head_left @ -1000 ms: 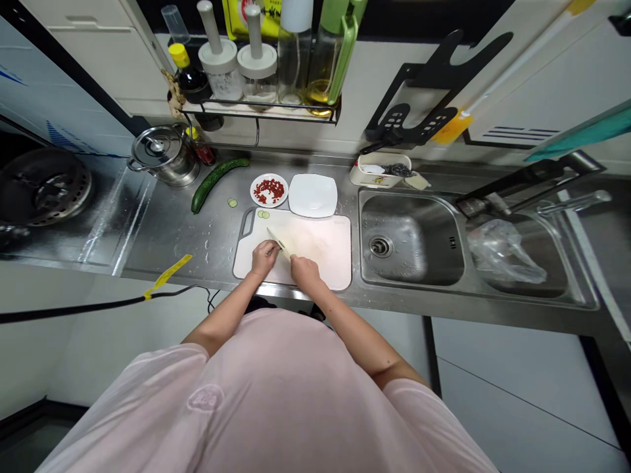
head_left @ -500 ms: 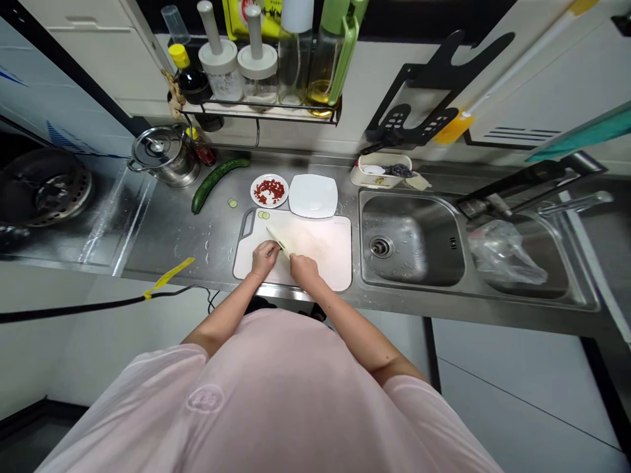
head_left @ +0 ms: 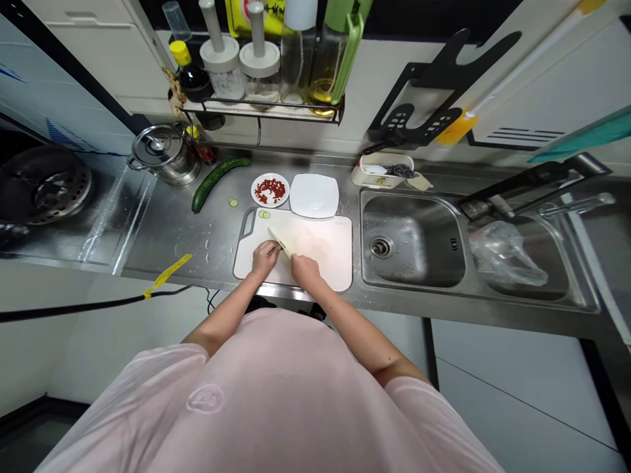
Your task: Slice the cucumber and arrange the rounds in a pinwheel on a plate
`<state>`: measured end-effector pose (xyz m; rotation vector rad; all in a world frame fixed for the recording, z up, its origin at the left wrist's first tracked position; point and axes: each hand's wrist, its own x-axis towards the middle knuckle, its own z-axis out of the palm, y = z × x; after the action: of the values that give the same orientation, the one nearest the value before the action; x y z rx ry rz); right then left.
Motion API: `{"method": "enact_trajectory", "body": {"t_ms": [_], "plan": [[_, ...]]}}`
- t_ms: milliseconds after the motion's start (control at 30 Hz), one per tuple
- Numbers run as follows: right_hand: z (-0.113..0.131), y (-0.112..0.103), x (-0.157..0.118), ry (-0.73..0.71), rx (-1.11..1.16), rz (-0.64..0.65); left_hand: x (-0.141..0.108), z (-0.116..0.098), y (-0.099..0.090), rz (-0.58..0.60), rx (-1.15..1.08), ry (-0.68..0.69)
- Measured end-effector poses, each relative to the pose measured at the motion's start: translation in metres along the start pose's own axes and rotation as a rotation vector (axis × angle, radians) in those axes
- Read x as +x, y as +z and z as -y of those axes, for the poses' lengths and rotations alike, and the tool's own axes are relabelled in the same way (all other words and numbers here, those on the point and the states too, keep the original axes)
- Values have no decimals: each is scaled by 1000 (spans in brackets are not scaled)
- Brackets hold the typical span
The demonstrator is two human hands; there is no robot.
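On the white cutting board [head_left: 325,253], my right hand [head_left: 304,270] is closed around the handle of a knife [head_left: 286,248], its pale blade pointing up and left. My left hand [head_left: 265,257] is pinched at the blade's side, its fingertips on a small dark-edged piece of cucumber [head_left: 282,244], mostly hidden by the fingers and blade. Two thin cucumber slices [head_left: 264,214] lie at the board's upper left. Beyond the board stand a small plate of chopped red pieces [head_left: 270,190] and a white square plate [head_left: 314,195].
A whole cucumber [head_left: 217,180] and a loose slice [head_left: 233,202] lie on the steel counter to the left, near a lidded pot [head_left: 165,154]. The sink [head_left: 413,240] adjoins the board's right side. A seasoning rack [head_left: 261,112] hangs above.
The view has shifted very slightly. Both hands, the knife and the things on the counter keep practically the same places.
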<state>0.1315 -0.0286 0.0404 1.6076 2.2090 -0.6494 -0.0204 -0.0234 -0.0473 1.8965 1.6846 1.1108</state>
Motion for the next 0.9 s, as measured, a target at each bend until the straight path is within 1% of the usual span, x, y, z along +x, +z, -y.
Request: {"method": "enact_trajectory", "body": {"t_ms": [233, 500, 733, 900], "plan": [[5, -3, 11, -17, 32, -41, 0, 0, 0, -5, 4, 4], [-1, 0, 3, -10, 4, -18, 1, 0, 0, 8, 7, -7], [3, -3, 14, -27, 17, -29, 1, 1, 0, 4, 1, 4], [-1, 2, 15, -40, 16, -56, 1, 0, 0, 3, -12, 8]]}}
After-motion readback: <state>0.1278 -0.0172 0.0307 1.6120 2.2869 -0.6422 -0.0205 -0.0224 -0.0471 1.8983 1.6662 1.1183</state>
